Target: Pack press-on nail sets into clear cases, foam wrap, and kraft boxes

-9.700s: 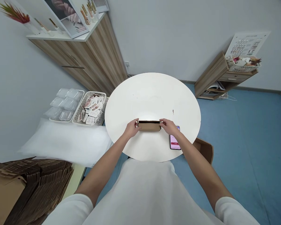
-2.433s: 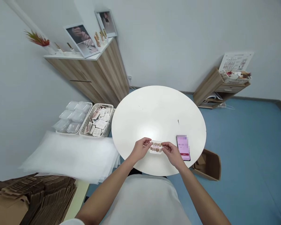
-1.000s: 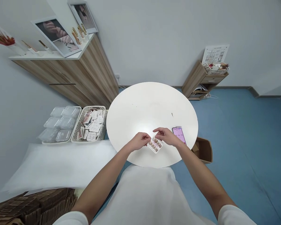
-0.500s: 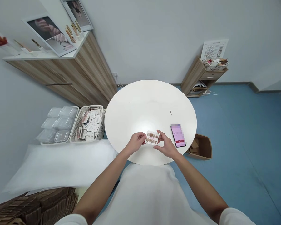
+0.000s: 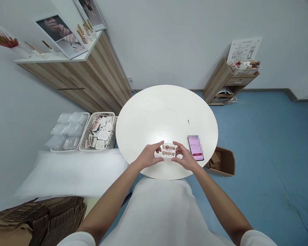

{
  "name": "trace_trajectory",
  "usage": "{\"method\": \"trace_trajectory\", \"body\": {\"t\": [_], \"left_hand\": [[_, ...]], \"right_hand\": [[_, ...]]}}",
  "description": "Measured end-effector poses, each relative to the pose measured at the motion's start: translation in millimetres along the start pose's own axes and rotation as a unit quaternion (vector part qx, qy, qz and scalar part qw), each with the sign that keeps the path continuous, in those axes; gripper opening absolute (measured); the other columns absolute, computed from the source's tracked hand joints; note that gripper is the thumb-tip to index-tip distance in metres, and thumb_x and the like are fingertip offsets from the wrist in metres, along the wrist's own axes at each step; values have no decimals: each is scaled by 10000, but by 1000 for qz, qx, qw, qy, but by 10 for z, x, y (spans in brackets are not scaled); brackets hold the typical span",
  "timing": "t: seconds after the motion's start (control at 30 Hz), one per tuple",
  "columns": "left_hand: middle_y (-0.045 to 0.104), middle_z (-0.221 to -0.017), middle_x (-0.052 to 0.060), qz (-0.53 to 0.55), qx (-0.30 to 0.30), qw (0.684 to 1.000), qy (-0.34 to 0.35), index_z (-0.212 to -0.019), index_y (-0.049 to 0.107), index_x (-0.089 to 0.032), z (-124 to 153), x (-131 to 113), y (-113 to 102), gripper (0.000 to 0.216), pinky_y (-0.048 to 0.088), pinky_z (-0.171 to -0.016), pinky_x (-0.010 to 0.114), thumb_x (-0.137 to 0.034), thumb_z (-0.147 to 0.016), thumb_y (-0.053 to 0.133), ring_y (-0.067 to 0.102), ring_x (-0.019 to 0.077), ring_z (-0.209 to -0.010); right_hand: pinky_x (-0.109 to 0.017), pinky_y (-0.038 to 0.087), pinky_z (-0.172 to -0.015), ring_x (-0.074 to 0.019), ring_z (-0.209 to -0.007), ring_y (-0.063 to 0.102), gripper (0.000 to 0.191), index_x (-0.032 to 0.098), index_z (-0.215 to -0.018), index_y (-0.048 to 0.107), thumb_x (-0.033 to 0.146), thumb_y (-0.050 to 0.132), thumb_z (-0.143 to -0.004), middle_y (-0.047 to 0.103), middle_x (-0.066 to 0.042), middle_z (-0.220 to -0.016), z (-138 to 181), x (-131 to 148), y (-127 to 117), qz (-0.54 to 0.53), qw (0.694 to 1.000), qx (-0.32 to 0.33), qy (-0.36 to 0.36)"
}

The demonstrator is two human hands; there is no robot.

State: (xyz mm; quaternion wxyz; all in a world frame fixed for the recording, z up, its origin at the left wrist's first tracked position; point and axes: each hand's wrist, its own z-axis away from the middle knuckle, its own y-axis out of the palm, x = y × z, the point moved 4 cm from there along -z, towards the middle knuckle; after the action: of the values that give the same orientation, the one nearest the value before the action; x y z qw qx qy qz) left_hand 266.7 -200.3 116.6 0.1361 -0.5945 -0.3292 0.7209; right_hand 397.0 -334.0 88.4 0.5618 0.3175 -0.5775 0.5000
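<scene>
A small white card of press-on nails [image 5: 168, 150], with two rows of brown and pale glossy nails, is held level between my hands near the front of the white round table [image 5: 146, 119]. My left hand [image 5: 152, 155] grips its left side, forefinger at the upper corner and thumb at the lower one. On the opposite side my right hand [image 5: 184, 157] has the card's right edge between thumb and forefinger, the other fingers curled. To the right of that hand lies a phone [image 5: 195, 148] with a pink screen, partly blurred out.
At the left stand a white basket [image 5: 82, 138] of small printed cards and packets and a stack of clear plastic boxes [image 5: 74, 129]. White sheets [image 5: 74, 174] lie in front of them. A cardboard box [image 5: 229, 162] sits on the floor, right of the table.
My left hand has spread from a pinch at the card's edge to a wider hold on its left corners. The card has turned straighter and shifted slightly right.
</scene>
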Motion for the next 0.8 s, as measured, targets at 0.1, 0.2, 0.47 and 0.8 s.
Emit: {"method": "trace_trajectory", "body": {"t": [0.1,0.2,0.47,0.8], "left_hand": [[560,-866,10,10,-11,1000,-11,-1279,340,-246,-11,48,121,666,443,-695,280,-312,-683,631,522,129,-741],[553,-852,5,25,-21,999,-28,-1277,338,-244,-1,78,210,646,445,-688,276,-296,-697,617,518,122,-727],[546,-866,-2,43,-69,995,-65,-1296,302,-262,78,125,172,684,449,-725,291,-287,-694,625,524,117,-733],[550,-880,2,61,-132,983,-115,-1277,328,-253,339,662,-285,628,459,-733,296,-265,-711,601,526,114,-726]], "right_hand": [[-346,460,-774,-124,-744,533,710,280,-1287,287,235,633,-669,508,16,-817,4,-83,-7,3,1000,9,6],[-349,464,-771,-128,-756,541,738,285,-1315,237,248,618,-684,510,10,-835,6,-160,-31,11,1000,20,10],[-358,458,-784,-129,-776,540,701,297,-1353,163,265,526,-754,508,-11,-903,-177,-187,-19,82,993,83,-26],[-345,472,-739,-136,-790,555,691,302,-1339,170,249,528,-751,509,-11,-886,-785,33,533,100,985,136,-23]]}}
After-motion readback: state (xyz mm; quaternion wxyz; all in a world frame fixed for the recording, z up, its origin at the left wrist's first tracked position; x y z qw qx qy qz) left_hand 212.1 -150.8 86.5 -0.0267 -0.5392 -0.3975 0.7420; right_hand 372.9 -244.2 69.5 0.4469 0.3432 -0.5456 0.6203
